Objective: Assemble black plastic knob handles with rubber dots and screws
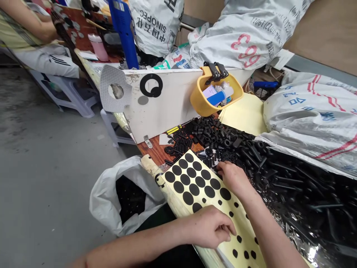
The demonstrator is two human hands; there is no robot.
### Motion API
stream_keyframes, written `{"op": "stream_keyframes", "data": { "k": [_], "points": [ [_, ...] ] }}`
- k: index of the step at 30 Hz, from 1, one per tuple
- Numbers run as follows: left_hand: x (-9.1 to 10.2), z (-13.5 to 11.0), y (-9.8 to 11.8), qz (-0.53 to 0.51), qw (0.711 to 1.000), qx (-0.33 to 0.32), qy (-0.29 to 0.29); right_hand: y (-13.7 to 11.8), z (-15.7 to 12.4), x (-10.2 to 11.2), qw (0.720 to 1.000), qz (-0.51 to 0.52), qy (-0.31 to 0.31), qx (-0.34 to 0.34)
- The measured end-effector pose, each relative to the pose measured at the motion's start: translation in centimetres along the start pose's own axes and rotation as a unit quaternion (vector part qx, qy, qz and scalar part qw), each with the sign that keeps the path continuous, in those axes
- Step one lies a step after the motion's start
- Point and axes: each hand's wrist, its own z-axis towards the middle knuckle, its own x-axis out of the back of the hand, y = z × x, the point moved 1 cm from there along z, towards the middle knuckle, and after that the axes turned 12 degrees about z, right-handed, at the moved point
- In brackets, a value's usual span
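A pale yellow sheet (178, 194) bearing rows of round black stickers (200, 182) and scattered smaller black dots lies along the table's near edge. Over its lower part is my left hand (213, 226), fingers curled inward; whatever they may hold is hidden. My right hand (232, 178) reaches past the sheet's far edge to the small black parts. Its fingers are drawn together, and their tips are partly hidden against the parts. Just beyond them lie short ribbed black pieces (182, 144) and a heap of black tubular fittings (220, 136).
Long black plastic parts (292, 186) fill the right side. A yellow bin (206, 106) is clipped to a white board (173, 108). An open white sack (104, 197) stands on the floor at left. Stuffed sacks (315, 111) line the back; another person's arm (36, 22) shows top left.
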Motion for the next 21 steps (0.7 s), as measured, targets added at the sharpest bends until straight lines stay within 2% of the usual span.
{"op": "stream_keyframes", "data": {
  "k": [7,11,13,15,18,20,21],
  "points": [
    [-0.9,-0.1,-1.2,-0.061,0.998,-0.006,0.009,0.2,-0.6,-1.2,0.999,0.014,0.034,0.017],
    [-1.2,-0.3,-2.1,-0.137,0.99,-0.013,0.024,1.5,-1.5,-0.9,0.996,0.048,0.069,0.01],
    [-1.2,-0.7,-1.7,-0.167,0.985,-0.03,0.043,2.4,-2.4,-0.4,0.99,0.096,0.102,0.014],
    [-0.9,-1.2,-0.5,-0.169,0.982,-0.058,0.059,3.4,-3.9,0.2,0.97,0.182,0.159,0.024],
    [1.5,-1.5,1.7,-0.086,0.988,-0.068,0.108,4.6,-6.7,0.9,0.931,0.303,0.203,0.029],
    [4.5,-0.8,2.6,0.03,0.98,-0.039,0.191,5.2,-8.6,1.2,0.909,0.375,0.18,0.001],
    [6.4,-0.1,2.7,0.097,0.966,0.0,0.24,5.3,-9.5,1.3,0.897,0.409,0.168,-0.024]
  ]
}}
